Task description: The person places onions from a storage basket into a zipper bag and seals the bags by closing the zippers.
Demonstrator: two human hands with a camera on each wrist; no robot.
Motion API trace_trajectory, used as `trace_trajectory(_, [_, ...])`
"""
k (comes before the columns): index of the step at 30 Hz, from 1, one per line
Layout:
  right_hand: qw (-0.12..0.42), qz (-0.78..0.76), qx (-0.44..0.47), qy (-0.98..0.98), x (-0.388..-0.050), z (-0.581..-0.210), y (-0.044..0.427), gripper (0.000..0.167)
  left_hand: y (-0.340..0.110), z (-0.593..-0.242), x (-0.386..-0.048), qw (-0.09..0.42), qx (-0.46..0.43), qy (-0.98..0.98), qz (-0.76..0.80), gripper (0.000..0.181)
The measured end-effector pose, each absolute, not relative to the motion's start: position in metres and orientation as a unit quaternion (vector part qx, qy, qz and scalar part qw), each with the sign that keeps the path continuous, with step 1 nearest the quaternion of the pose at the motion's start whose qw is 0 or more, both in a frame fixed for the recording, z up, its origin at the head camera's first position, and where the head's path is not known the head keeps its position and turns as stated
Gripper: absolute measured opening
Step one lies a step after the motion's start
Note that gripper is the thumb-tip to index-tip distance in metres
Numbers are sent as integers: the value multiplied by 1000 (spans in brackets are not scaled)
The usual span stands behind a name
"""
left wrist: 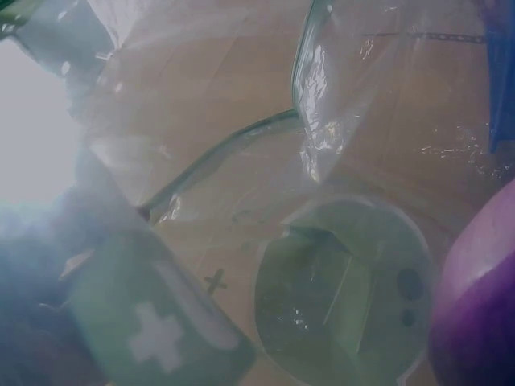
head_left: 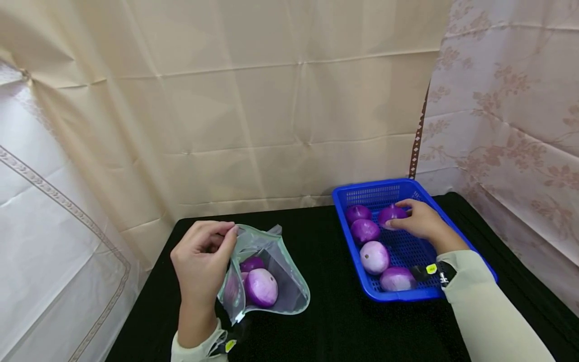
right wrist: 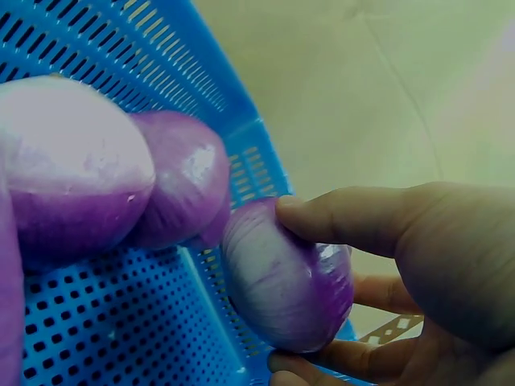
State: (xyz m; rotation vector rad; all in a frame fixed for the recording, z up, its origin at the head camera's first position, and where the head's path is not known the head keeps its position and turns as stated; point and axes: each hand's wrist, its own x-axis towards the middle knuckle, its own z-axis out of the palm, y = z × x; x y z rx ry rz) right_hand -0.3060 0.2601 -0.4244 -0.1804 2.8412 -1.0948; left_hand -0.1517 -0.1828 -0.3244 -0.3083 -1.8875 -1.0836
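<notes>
At the far end of the blue basket, my right hand (head_left: 422, 220) grips a purple onion (head_left: 391, 216) between thumb and fingers. The right wrist view shows the thumb on one side of that onion (right wrist: 286, 277) and the fingertips beneath. My left hand (head_left: 203, 259) pinches the top edge of a clear zip bag (head_left: 294, 281) with green trim, holding its mouth apart. Inside the bag lie a pale purple onion (head_left: 261, 287) and a darker onion (head_left: 252, 264), with another partly hidden. In the left wrist view, the bag's printed plastic (left wrist: 346, 289) fills much of the frame.
The blue basket (head_left: 373, 295) stands right of the bag on a black-covered table (head_left: 325, 327). Several more onions line its left side and near end, among them a whitish one (head_left: 374, 257) and a purple one (head_left: 364, 231). Behind hangs a beige curtain (head_left: 271, 110).
</notes>
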Motion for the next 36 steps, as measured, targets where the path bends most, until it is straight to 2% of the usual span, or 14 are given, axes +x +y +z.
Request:
trace_trajectory(9, [39,-410,-56,910,-288,-414,258,81,-183,-326,-153,452,-121,-769,-436,11])
trace_trajectory(21, [23,-467,-42,883,-259,-404,249,92,-188,-335,-159,446,-121,-772,-436,11])
trace_trajectory(25, [12,-497,-41,867,-251,-403,244,88,-184,-329,-155,447,-123,-772,-435,10])
trace_trajectory(36, [-36,-583,-65,809,-235,-393,244,64,-176,-319,-149,453,-135,-766,-435,10])
